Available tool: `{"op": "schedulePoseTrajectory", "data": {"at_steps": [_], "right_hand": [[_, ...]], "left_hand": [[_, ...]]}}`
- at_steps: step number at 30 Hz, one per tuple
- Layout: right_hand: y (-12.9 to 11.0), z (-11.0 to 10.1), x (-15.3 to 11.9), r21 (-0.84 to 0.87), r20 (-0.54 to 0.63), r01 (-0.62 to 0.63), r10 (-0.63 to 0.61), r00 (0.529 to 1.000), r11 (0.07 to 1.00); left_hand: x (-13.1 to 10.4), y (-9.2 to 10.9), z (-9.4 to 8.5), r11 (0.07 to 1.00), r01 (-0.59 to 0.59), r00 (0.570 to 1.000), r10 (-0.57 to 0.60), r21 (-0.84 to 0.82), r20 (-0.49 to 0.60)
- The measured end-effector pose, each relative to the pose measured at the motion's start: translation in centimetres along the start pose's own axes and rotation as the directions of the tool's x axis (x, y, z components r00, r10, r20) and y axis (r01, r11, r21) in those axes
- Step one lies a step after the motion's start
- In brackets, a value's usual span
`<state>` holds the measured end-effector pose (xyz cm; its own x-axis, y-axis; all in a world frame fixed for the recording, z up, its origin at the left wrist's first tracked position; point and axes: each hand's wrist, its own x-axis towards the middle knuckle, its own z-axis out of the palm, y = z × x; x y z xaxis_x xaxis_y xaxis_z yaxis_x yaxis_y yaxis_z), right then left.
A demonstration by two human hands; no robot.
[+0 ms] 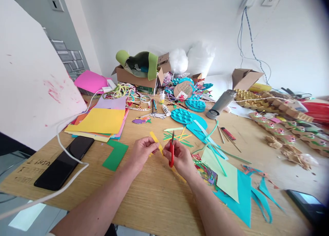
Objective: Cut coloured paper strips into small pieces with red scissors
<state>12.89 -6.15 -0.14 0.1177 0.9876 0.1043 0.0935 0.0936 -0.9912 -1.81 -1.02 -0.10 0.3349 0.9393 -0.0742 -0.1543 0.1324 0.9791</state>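
Observation:
Between thumb and fingers my left hand [144, 151] pinches a narrow yellow paper strip [154, 138]. My right hand [181, 157] is closed on a pair of red-handled scissors [171, 153], with the blades pointing up and away from me. The strip slants from upper left down toward the fingers of my right hand, close beside the scissors. Just beyond the hands lies a small heap of thin green and yellow paper strips [187, 142]. On the table to the left is an L-shaped piece of green paper [116, 156].
Coloured paper sheets [102, 121] and a black phone [64, 162] lie at left, crossed by a white cable [59, 133]. A metal flask [221, 104] leans beyond my right hand. Pale green [228, 177] and blue paper [244, 195] lie at right, near egg cartons [282, 126].

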Motion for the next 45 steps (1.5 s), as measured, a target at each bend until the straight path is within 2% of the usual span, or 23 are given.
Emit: {"op": "schedulePoseTrajectory", "data": {"at_steps": [5,10,13,16,20,24,29,45], "right_hand": [[0.1,0.1,0.0,-0.04,-0.005,-0.011,0.011,1.0,0.999],[0.3,0.0,0.2,-0.044,-0.059,-0.027,0.025,0.998,0.999],[0.6,0.0,0.1,-0.075,-0.067,-0.046,0.041,0.997,0.996],[0.7,0.4,-0.3,-0.118,0.004,-0.081,0.082,0.997,0.99],[0.7,1.0,-0.6,-0.16,0.077,-0.155,0.169,0.983,0.975],[1.2,1.2,-0.7,-0.11,0.131,-0.233,0.246,0.96,0.966],[1.6,1.2,-1.0,-0.079,0.23,-0.182,0.196,0.953,0.98],[1.1,1.3,-1.0,-0.097,0.249,-0.194,0.213,0.945,0.976]], "left_hand": [[-0.1,0.0,0.1,0.999,0.048,0.998,-0.049,0.016,0.042],[-0.1,0.2,-0.1,0.997,0.074,0.997,-0.074,-0.028,-0.004],[0.2,0.6,-0.7,0.984,0.09,0.993,-0.101,-0.153,-0.064],[0.5,1.0,-1.5,0.942,0.105,0.985,-0.143,-0.319,-0.096],[0.7,1.3,-1.9,0.876,0.16,0.978,-0.204,-0.455,-0.049],[0.5,1.2,-1.7,0.806,0.229,0.963,-0.269,-0.546,0.008],[0.2,1.0,-1.2,0.82,0.195,0.968,-0.249,-0.539,-0.028],[-0.2,0.8,-0.4,0.853,0.114,0.972,-0.202,-0.51,-0.121]]}}
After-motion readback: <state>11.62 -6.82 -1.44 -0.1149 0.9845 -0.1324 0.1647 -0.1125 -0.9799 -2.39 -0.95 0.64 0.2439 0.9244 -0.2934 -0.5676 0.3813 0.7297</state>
